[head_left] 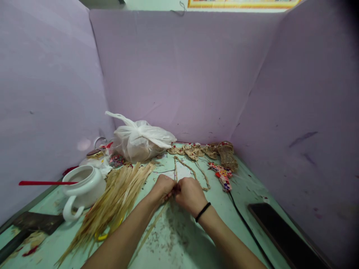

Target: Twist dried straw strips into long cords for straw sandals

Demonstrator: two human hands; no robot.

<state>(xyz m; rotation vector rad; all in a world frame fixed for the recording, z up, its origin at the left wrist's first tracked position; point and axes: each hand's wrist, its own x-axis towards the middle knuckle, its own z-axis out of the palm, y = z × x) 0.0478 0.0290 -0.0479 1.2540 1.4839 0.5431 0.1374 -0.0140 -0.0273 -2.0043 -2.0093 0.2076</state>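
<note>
My left hand (163, 188) and my right hand (190, 194) meet at the middle of the green table (179, 239), both closed in a pinch on a thin braided straw cord (183, 164). The cord runs away from my fingers in a loop toward the back. A loose straw strip (150, 229) trails from my hands toward me. A black band circles my right wrist. Just left of my left hand lies a bundle of dry straw strips (112, 201).
A white ceramic pot (84, 186) with a red stick (45, 183) stands at the left, a tied white plastic bag (140, 140) behind. Woven straw pieces (207, 150) and a patterned glue gun (223, 175) lie at the back right. A dark phone (283, 235) lies right. Purple panels enclose the table.
</note>
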